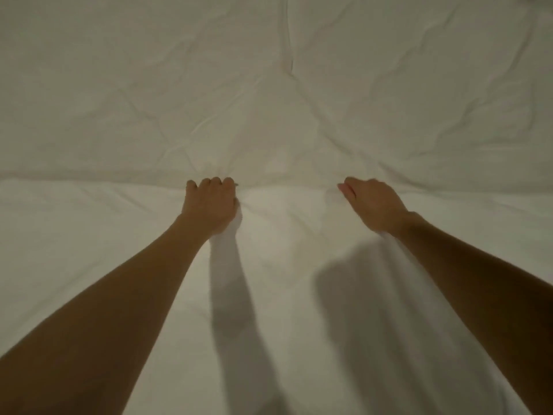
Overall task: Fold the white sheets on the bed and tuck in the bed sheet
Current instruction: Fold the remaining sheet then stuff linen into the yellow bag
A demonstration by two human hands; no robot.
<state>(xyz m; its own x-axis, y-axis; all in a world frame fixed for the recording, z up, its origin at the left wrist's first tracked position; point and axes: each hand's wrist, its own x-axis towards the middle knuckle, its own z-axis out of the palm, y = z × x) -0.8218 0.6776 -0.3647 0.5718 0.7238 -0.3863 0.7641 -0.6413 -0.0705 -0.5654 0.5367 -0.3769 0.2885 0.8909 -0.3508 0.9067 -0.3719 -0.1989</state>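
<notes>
A white sheet [284,121] covers the whole view, wrinkled at the far side. Its near layer [284,295] ends in a folded edge that runs left to right at mid-height. My left hand [209,205] has its fingers curled over that edge and grips the fabric. My right hand [371,205], slightly blurred, sits at the same edge a little to the right, its fingers bent down into the cloth. Creases fan out from both hands across the far layer.
A deep crease [288,40] runs from the top centre down towards the hands. Only white bedding is in view; no bed edge, floor or other object shows. My arms cast dark shadows on the near layer.
</notes>
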